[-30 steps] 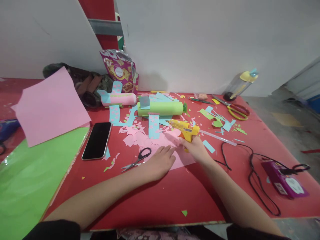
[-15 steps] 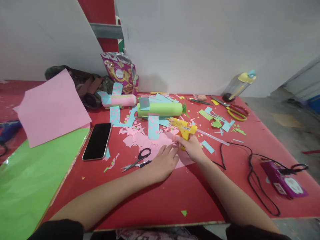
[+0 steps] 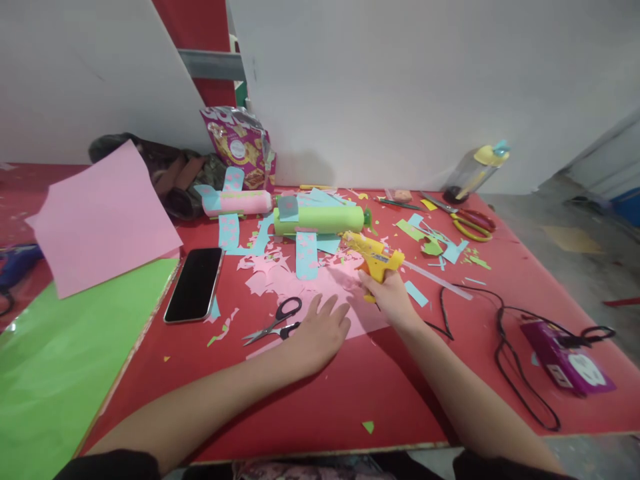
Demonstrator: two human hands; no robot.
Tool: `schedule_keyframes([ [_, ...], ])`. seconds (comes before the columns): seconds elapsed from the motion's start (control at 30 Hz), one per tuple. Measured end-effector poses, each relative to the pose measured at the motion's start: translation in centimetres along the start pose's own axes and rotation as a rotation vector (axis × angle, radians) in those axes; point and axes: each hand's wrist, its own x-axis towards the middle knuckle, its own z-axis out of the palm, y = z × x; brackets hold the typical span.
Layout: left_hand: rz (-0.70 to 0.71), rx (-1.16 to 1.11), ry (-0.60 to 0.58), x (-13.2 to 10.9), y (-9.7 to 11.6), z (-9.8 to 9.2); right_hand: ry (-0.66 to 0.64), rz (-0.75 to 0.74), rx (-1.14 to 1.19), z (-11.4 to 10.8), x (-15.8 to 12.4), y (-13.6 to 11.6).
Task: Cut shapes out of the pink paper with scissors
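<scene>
My right hand (image 3: 391, 298) is wrapped round the handle of a yellow glue gun (image 3: 379, 257), its nozzle pointing up and to the left. A clear glue stick (image 3: 435, 279) juts from the gun's back. My left hand (image 3: 323, 331) lies palm down with fingers spread on a pink paper sheet (image 3: 363, 315). Beside its wrist are black-handled scissors (image 3: 280, 320), partly covered by the hand. Beyond both hands lies a green paper-covered tube (image 3: 325, 220) with blue fins, and left of it a pink tube (image 3: 247, 202) with blue, pink-spotted fins.
A phone (image 3: 194, 285) and pink sheets (image 3: 103, 220) over green paper (image 3: 65, 360) lie to the left. Further back stand a snack bag (image 3: 239, 145) and a bottle (image 3: 473, 175). Larger scissors (image 3: 465, 220), paper scraps, a black cord (image 3: 503, 347) and a purple box (image 3: 567, 358) are on the right.
My right hand has moved slightly right with the glue gun. The left hand has shifted a little left and down, away from the right hand, its fingers more spread.
</scene>
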Motion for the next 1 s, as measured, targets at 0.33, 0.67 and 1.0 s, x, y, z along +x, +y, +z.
schedule_keyframes([
  [0.33,-0.135,-0.34,0.156,-1.6,-2.7,-2.0,0.182,0.005,-0.127,-0.9,0.4,0.0],
  [0.67,-0.663,-0.741,0.407,-0.7,-9.1,-3.4,0.064,0.096,0.271,-0.5,0.7,0.5],
  [1.0,-0.748,-0.876,0.522,0.0,-11.6,-1.0,-0.185,0.23,0.395,-0.9,0.2,-0.5],
])
